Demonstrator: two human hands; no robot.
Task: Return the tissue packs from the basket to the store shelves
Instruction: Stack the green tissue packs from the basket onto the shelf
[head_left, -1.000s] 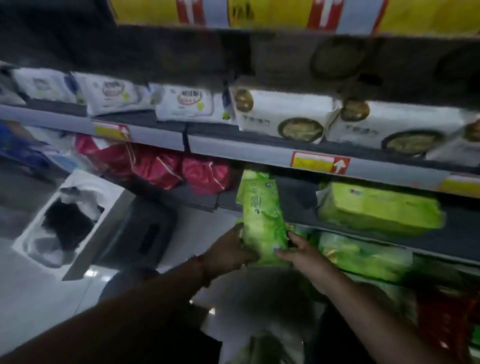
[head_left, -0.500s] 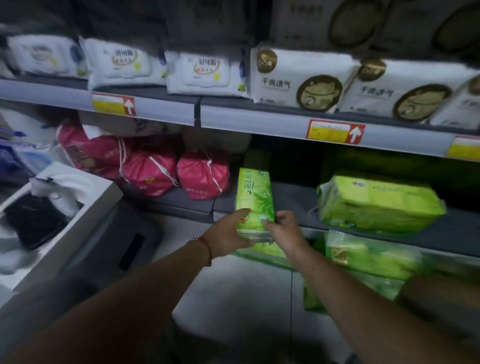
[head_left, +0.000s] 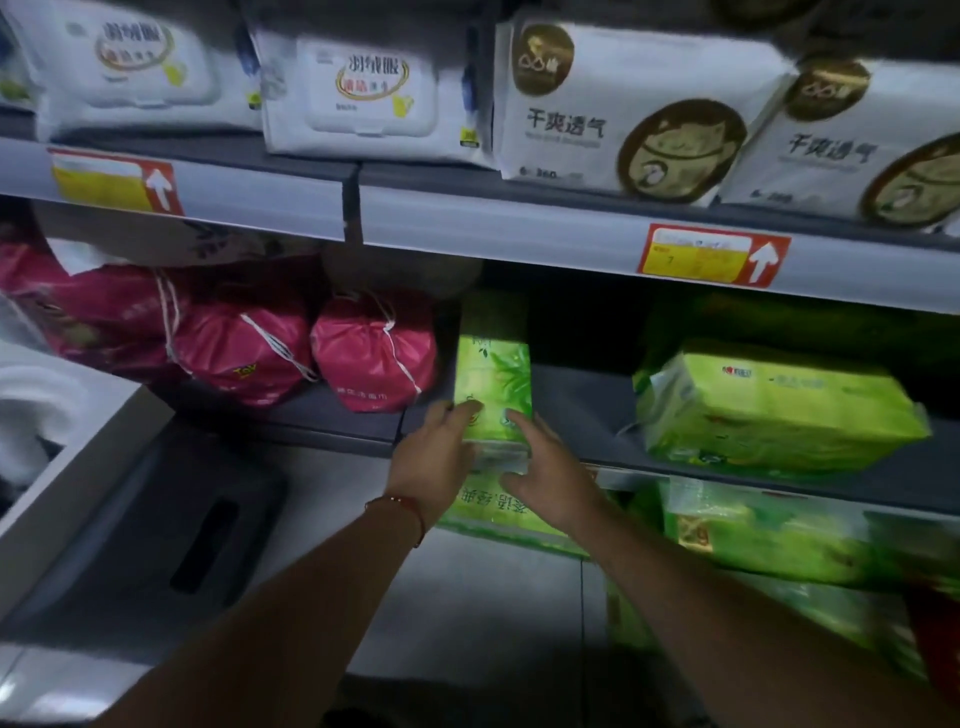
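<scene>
A slim green tissue pack (head_left: 493, 374) stands upright on the middle shelf (head_left: 582, 400), its lower end at the shelf's front edge. My left hand (head_left: 434, 467) grips its lower left side with the thumb on the front. From the right, my right hand (head_left: 553, 480) holds the lower right side. A larger green tissue pack (head_left: 774, 410) lies on the same shelf further right, apart from the slim one. At the far lower right edge a red shape (head_left: 935, 639) shows, too blurred to identify.
Pink drawstring bags (head_left: 374, 358) sit just left of the slim pack. White packs (head_left: 623, 109) fill the upper shelf. More green packs (head_left: 753, 530) lie on the shelf below. A white-rimmed grey bin (head_left: 135, 525) stands at the left on the pale floor.
Both hands have carried the green pack up and forward from in front of the shelf onto the middle shelf, where it now stands further in. The camera has moved closer.
</scene>
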